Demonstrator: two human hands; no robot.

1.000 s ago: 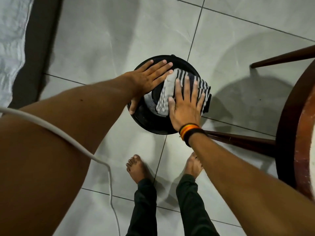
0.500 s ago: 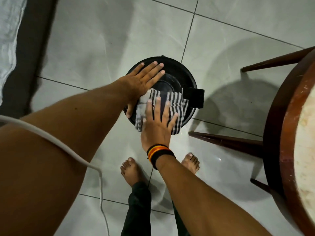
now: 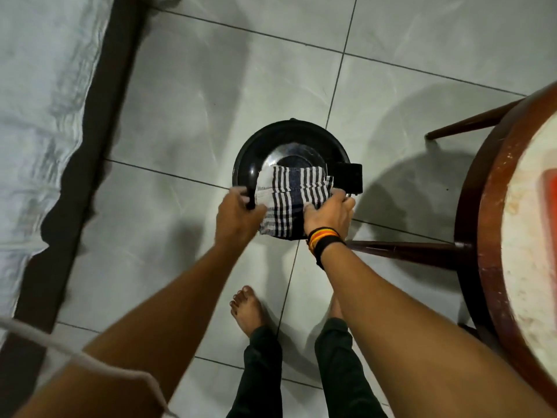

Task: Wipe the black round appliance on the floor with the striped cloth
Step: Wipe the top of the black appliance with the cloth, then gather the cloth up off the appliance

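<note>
A black round appliance stands on the grey floor tiles, its glossy lid facing up and a black handle block at its right side. A dark-and-white striped cloth lies folded over the lid's near half and hangs down the front. My left hand curls around the appliance's near-left rim, beside the cloth's edge. My right hand, with coloured bands at the wrist, grips the cloth's right side against the appliance's near-right edge.
A round dark wooden stool with splayed legs stands close on the right, one leg reaching toward the appliance. A white sheet on a dark frame runs along the left. My bare feet stand just behind the appliance. A white cord crosses my left arm.
Both hands slid from flat on the lid toward me to the near rim. The cloth was dragged down with the right hand and now drapes over the front edge.
</note>
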